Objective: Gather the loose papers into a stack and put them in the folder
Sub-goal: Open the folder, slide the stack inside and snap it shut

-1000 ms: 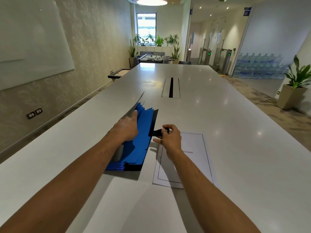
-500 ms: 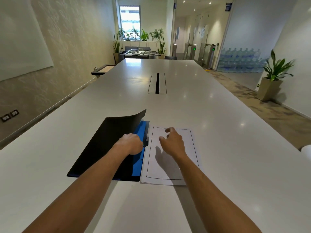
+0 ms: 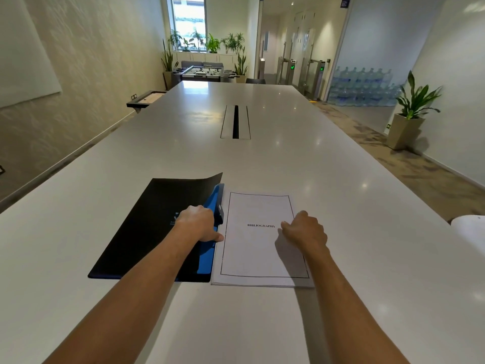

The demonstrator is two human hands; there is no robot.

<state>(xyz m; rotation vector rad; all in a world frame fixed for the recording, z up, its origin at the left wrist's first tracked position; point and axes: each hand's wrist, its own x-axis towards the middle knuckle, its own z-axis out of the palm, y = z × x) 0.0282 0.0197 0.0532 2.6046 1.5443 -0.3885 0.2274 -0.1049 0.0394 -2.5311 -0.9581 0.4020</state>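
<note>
Presently catalogued, on a long white table (image 3: 301, 164):

Item one: folder (image 3: 147, 227), black outer cover, blue inner pockets showing along its right edge. It lay flat near the table's front edge, its cover nearly closed, the far right corner of the cover curling upward. A small black clasp sat at the right edge, about midway along.

Item two: stack of papers (image 3: 259, 248), white, squared up, lying flat just beside the folder on its right, the two edges touching or nearly so. The top sheet bore a thin rectangular border and the printed word BIBLIOGRAPHY at centre.

Item three: left hand (image 3: 198, 223), palm down on the folder's cover near the clasp, fingers curled loosely, thumb reaching to the left edge of the papers. It pressed rather than gripped; nothing was closed in it.

Item four: right hand (image 3: 305, 229), knuckles up on the right half of the top sheet, fingers bent under toward the paper. Whether it pinched any sheets could not be told.

Item five: cable slot (image 3: 235, 122), recessed, at the table's middle, well apart from the folder.

Item six: potted plant (image 3: 412, 111), on the floor at right.
</note>
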